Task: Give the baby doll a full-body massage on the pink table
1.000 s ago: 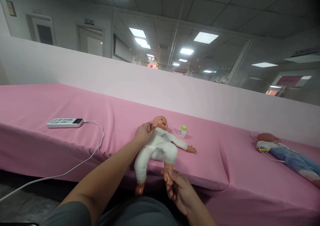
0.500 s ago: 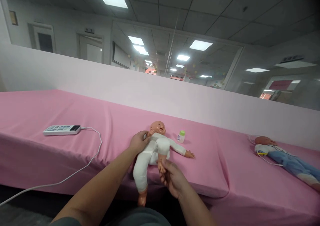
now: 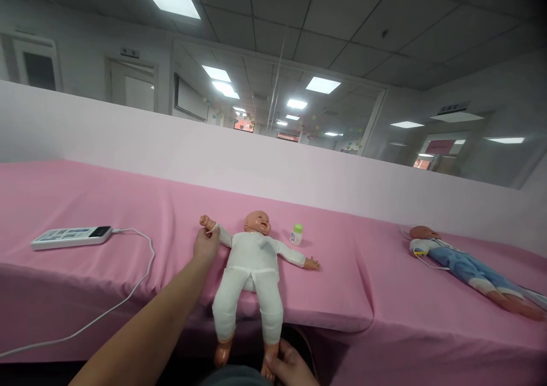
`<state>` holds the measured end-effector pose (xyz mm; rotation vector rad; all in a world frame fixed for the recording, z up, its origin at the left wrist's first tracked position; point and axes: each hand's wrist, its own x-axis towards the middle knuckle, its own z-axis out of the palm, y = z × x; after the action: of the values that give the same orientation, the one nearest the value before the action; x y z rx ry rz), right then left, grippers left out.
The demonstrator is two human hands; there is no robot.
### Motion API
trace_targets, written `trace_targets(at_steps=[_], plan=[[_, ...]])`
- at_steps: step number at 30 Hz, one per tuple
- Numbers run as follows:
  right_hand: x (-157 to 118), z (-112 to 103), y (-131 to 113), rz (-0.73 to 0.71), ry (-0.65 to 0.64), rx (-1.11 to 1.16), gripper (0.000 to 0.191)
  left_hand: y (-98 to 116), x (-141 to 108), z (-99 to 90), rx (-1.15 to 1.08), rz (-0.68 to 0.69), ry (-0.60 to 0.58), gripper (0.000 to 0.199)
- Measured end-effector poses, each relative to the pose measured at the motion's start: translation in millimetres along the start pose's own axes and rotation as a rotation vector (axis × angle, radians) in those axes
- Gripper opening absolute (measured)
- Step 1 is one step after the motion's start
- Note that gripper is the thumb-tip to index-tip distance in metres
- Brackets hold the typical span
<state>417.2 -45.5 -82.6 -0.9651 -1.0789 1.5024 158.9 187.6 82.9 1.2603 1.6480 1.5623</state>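
Observation:
A baby doll (image 3: 252, 255) in a white outfit lies on its back on the pink sheet (image 3: 329, 295), its legs hanging over the front edge. My left hand (image 3: 205, 245) is closed on the doll's sleeve near the wrist, holding that arm out to the side. Down at the bottom, my right hand (image 3: 287, 364) pinches the doll's foot on the right of the picture. The doll's other arm lies stretched out on the sheet. Just beyond that arm stands a small bottle with a green cap (image 3: 296, 234).
A white device (image 3: 70, 237) with a cable lies at the left. Another doll (image 3: 461, 263) in blue trousers lies at the right, with thin tubing by it. A low white wall (image 3: 256, 167) with glass above runs behind.
The doll's raised leg has come down and straightened. My left hand has moved outward with the doll's arm, and my right hand has dropped with the foot. The view has shifted.

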Motion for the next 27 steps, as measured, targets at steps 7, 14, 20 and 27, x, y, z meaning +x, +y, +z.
trace_targets(at_steps=[7, 14, 20, 27], plan=[[-8.0, 40.6, -103.2, -0.033, -0.032, -0.068, 0.059, 34.3, -44.7, 6.4, 0.390, 0.720, -0.342, 0.033], [57.1, 76.8, -170.7, 0.049, 0.104, 0.120, 0.068, 54.1, -56.2, 15.5, 0.725, 1.009, -0.525, 0.019], [52.3, 71.1, -158.6, -0.042, 0.028, -0.002, 0.064, 16.7, -41.6, 8.1, 0.490, 0.738, -0.352, 0.033], [-8.5, 36.0, -94.0, -0.005, -0.054, -0.163, 0.063, -2.1, -2.4, -2.1, 0.110, 0.127, -0.126, 0.030]])
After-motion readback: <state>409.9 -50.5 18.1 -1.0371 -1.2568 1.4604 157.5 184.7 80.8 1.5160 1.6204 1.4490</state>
